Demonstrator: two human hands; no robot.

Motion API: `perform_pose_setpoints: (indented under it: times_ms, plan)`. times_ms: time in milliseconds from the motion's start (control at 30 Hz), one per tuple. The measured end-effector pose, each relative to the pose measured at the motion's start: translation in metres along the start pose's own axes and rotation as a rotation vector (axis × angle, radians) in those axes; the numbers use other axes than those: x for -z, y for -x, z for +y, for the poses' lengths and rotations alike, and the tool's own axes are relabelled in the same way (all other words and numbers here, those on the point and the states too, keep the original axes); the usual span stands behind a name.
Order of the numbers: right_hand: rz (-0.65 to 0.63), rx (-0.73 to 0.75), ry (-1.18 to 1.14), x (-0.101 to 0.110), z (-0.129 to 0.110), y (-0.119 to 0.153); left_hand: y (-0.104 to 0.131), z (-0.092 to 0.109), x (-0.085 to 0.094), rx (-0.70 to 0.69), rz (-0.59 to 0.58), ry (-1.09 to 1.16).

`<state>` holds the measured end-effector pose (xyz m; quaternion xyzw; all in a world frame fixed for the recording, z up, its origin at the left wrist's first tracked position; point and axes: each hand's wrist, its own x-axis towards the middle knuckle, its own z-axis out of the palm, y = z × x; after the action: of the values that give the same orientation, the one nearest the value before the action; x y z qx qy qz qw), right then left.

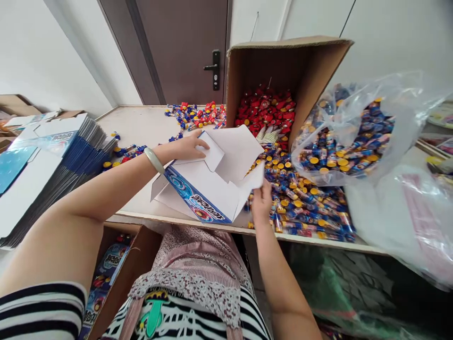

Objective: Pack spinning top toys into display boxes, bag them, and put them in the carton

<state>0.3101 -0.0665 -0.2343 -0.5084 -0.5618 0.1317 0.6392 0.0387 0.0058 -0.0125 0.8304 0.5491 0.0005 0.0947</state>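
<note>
A partly folded cardboard display box, white inside with a blue printed front, is held tilted at the table's front edge. My left hand, with a pale bangle at the wrist, has its fingers bent over a white flap on the box's left side. At the right end, my right hand pinches another raised flap between thumb and fingers. Just beyond that hand lies a heap of small blue tubes with yellow caps. The undersides of both hands are hidden.
An open carton on its side holds red capped toys. Right of it sits a clear plastic bag of tubes. Folded box blanks are stacked at left. An open carton with printed packs stands below the table.
</note>
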Motion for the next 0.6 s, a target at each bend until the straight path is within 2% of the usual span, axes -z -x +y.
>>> perform_pose_setpoints:
  times_ms: [100, 133, 200, 267, 367, 500, 567, 600]
  plan:
    - [-0.580, 0.105, 0.314, -0.039, -0.026, -0.010, -0.007, 0.011, -0.004, 0.018, -0.021, -0.121]
    - [-0.711, 0.114, 0.417, -0.048, -0.035, -0.013, -0.009, 0.013, -0.005, 0.011, -0.028, -0.170]
    - [-0.822, 0.110, 0.551, -0.057, -0.047, -0.019, -0.012, 0.016, -0.005, -0.002, -0.047, -0.246]
    - [-0.810, 0.106, 0.535, -0.054, -0.050, -0.023, -0.011, 0.014, -0.004, -0.011, -0.059, -0.270]
    - [-0.741, 0.046, 0.296, -0.036, -0.042, -0.029, -0.004, 0.005, -0.003, -0.038, -0.052, -0.252]
    - [-0.618, -0.086, 0.014, -0.014, -0.037, -0.036, 0.005, 0.000, -0.001, -0.018, -0.017, -0.282]
    - [-0.544, -0.103, -0.048, -0.012, -0.039, -0.045, 0.006, 0.001, 0.000, -0.007, -0.014, -0.302]
    - [-0.462, -0.100, -0.068, -0.013, -0.040, -0.052, 0.007, 0.002, 0.000, -0.007, -0.019, -0.309]
